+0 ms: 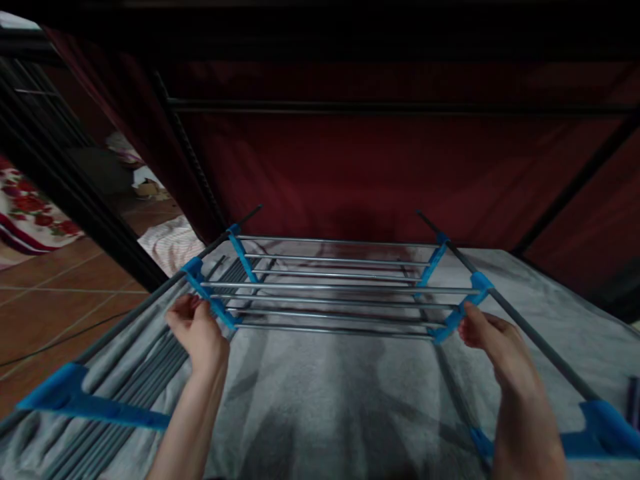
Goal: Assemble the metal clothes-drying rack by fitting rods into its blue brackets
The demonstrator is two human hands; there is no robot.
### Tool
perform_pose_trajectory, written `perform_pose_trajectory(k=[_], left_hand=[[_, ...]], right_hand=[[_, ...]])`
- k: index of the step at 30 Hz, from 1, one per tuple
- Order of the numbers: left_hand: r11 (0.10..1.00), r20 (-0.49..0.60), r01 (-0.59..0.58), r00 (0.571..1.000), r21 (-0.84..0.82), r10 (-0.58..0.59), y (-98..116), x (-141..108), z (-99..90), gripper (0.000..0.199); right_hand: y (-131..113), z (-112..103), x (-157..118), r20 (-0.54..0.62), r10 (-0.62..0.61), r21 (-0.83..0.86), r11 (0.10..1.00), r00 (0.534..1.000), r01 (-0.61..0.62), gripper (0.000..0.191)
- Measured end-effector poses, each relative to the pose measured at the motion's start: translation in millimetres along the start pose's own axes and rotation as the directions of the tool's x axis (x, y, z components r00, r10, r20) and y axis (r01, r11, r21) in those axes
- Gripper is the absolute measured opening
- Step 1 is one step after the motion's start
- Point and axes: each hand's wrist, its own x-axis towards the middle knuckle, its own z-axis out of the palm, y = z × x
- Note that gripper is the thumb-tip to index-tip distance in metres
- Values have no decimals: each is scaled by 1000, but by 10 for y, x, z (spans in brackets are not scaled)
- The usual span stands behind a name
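A rack frame of grey metal tubes with blue plastic brackets stands on a grey sheet. Several crossbars (340, 289) join its left and right sides. My left hand (200, 330), fingers curled, closes at the near left bracket (216, 305); part of its grip is hidden. On the other side, my right hand (493, 337) pinches the near right bracket (453, 323) with its thumb uppermost. Long side poles (540, 343) run from the brackets toward me. Closer to me are another left bracket (85, 400) and another right bracket (607, 427), with no crossbars visible between them.
Loose grey tubes (135, 393) lie bundled on the sheet (320, 400) beneath the left side. Dark red curtain fabric (350, 173) with black bars hangs behind the rack. At left are a dark post (75, 167), tiled floor (75, 293), a thin cable and a flowered cloth (35, 207).
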Motion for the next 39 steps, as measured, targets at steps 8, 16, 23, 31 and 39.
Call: perform_pose_trajectory(k=[8, 16, 23, 31, 39], left_hand=[[990, 137, -96, 987, 100, 81, -30, 457, 37, 38], [997, 305, -79, 949, -21, 82, -47, 379, 120, 37], [993, 260, -111, 959, -24, 114, -59, 247, 67, 32], [993, 246, -7, 968, -119, 36, 10, 150, 84, 40], [994, 255, -54, 964, -96, 77, -52, 129, 58, 45]], right_hand=[[-180, 548, -190, 314, 118, 472, 841, 942, -263, 38], [-145, 757, -201, 93, 46, 626, 774, 995, -94, 16], [-66, 754, -170, 11, -39, 538, 842, 999, 27, 18], [-101, 821, -217, -34, 8, 629, 778, 999, 15, 16], [-87, 861, -251, -49, -13, 606, 794, 999, 40, 17]])
